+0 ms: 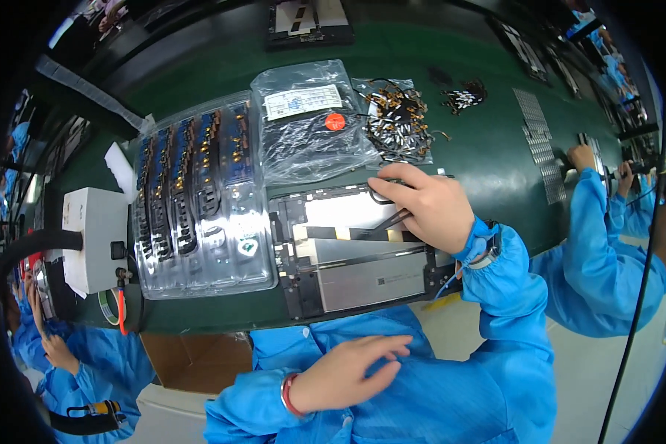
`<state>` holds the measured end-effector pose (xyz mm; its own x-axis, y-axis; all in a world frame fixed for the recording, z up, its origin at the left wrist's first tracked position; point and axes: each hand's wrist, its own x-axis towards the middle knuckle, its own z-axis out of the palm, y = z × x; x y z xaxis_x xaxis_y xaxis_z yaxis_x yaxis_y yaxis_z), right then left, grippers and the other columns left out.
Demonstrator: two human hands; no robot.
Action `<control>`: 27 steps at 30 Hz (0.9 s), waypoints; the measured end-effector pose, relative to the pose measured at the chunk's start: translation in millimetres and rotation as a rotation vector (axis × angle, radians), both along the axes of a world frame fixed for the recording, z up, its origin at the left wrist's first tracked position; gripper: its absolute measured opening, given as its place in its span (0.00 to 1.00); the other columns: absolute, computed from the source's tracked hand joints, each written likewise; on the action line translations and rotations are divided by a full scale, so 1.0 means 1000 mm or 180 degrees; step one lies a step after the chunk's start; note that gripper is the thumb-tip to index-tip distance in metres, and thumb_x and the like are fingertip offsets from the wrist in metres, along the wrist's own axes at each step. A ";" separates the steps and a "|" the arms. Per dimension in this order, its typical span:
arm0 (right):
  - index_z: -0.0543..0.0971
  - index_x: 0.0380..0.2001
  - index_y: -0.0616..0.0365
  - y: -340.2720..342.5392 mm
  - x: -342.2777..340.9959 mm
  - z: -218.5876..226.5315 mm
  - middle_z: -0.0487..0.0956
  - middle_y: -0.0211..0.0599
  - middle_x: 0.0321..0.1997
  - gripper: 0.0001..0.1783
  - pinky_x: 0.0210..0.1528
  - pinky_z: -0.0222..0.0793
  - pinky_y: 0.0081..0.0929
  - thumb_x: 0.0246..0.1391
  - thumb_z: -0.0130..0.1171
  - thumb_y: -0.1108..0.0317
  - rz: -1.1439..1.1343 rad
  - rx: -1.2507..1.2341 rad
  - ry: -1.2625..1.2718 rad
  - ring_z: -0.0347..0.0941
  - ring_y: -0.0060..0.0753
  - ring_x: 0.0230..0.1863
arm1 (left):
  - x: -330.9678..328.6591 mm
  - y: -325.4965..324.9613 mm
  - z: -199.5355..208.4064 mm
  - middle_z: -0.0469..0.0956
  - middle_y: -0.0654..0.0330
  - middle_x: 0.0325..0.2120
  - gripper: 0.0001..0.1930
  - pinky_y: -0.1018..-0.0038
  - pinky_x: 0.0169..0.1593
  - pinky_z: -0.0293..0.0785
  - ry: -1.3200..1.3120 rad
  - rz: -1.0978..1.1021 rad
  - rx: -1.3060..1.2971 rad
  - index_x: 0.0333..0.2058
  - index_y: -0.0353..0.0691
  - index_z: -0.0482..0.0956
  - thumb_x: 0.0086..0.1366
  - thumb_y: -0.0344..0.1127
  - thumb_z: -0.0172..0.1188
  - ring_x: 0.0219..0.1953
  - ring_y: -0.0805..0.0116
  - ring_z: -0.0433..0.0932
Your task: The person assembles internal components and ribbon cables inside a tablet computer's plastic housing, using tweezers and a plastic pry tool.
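Note:
An opened tablet [301, 287] lies at the table's front edge, its inside facing up with silver plates and a flat grey battery [374, 284]. Over its upper right part is my right hand [429, 211], fingers closed around dark tweezers [394, 220] whose tips point left above the tablet. A short black cable loop [378, 197] shows by the fingertips; whether the fingers grip it too is unclear. My left hand [351, 374] hovers in front of my body, below the table edge, fingers loosely stretched and holding nothing.
Left of the tablet sits a clear plastic tray [200, 277] of small boards with cables. Behind are a clear bag [303, 159] and a pile of small cabled parts [396, 122]. A white box [92, 240] stands left. A co-worker's sleeve [592, 259] is at right.

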<state>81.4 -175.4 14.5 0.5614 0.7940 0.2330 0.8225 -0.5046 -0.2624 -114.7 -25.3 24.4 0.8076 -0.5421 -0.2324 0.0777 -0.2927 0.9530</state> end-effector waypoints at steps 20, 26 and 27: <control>0.74 0.37 0.67 0.004 -0.011 0.015 0.73 0.49 0.39 0.21 0.38 0.67 0.29 0.34 0.46 0.88 0.0579 0.0396 0.0932 0.72 0.47 0.34 | 0.013 -0.077 -0.065 0.68 0.62 0.48 0.25 0.78 0.49 0.65 0.0698 0.2710 -0.3360 0.55 0.32 0.61 0.61 0.35 0.53 0.45 0.75 0.67; 0.68 0.52 0.65 -0.051 -0.031 0.057 0.69 0.45 0.55 0.20 0.58 0.56 0.27 0.56 0.42 0.77 -0.0183 0.1484 0.0114 0.64 0.39 0.57 | 0.004 -0.071 0.031 0.59 0.53 0.52 0.33 0.70 0.56 0.60 -0.0997 0.2393 -0.2789 0.59 0.32 0.52 0.52 0.26 0.49 0.53 0.66 0.61; 0.65 0.55 0.65 -0.071 -0.031 0.038 0.68 0.41 0.56 0.20 0.59 0.54 0.26 0.58 0.41 0.75 -0.0216 0.2957 0.1667 0.63 0.37 0.58 | -0.002 -0.061 0.046 0.56 0.49 0.53 0.37 0.69 0.56 0.59 -0.1734 0.1983 -0.2413 0.60 0.32 0.51 0.49 0.24 0.49 0.55 0.60 0.61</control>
